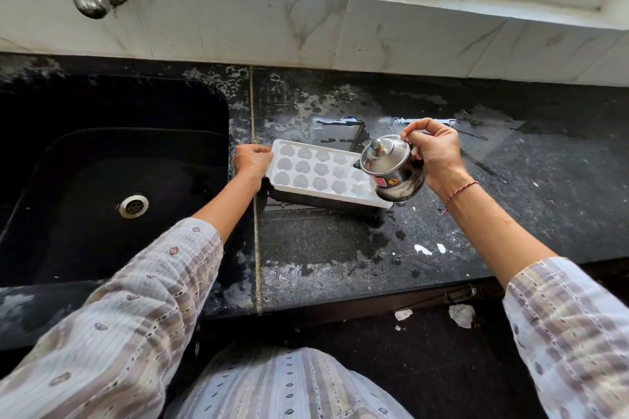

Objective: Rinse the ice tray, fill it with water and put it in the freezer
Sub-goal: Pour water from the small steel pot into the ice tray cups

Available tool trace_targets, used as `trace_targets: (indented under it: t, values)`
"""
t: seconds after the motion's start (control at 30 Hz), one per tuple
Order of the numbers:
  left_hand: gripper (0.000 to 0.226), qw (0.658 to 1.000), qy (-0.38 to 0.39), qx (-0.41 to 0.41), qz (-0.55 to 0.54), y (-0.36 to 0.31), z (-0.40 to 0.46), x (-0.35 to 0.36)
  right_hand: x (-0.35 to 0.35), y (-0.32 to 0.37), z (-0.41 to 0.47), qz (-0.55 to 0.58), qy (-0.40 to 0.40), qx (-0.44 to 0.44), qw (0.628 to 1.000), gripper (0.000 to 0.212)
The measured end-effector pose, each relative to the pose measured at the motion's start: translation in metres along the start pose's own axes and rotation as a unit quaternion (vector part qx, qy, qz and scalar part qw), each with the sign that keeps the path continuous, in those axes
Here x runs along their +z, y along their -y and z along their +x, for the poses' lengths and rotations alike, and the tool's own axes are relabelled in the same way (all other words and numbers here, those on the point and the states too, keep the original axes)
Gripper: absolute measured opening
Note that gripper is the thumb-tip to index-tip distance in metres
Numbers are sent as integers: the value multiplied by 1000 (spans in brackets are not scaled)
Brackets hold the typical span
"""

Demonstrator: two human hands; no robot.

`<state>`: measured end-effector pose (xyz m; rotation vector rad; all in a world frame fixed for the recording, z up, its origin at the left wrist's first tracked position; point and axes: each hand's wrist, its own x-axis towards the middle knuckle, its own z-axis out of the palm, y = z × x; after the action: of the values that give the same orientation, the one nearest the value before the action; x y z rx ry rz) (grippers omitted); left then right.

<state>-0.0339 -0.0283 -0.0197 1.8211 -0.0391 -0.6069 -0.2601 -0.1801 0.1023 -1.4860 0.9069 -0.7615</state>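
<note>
The white tray lies on the wet black surface, just right of the sink. Her left hand grips its left end, fingers curled over the rim. Her right hand grips a tilted steel pot above the tray's right end, a thin stream running into a cell.

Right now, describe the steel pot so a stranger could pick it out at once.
Start at the black counter right of the sink. On it lies a white ice tray; the pot is tilted over the tray's right end, gripped by the right hand. It is the only shiny, lidded metal vessel there.
</note>
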Motion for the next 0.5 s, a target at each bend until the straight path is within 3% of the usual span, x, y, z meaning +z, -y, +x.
trace_targets:
  t: [0.5]
  values:
    - [14,1000,-6,-5,4,0,0,2,-1,6,-4,-4,9,-15,1000,32]
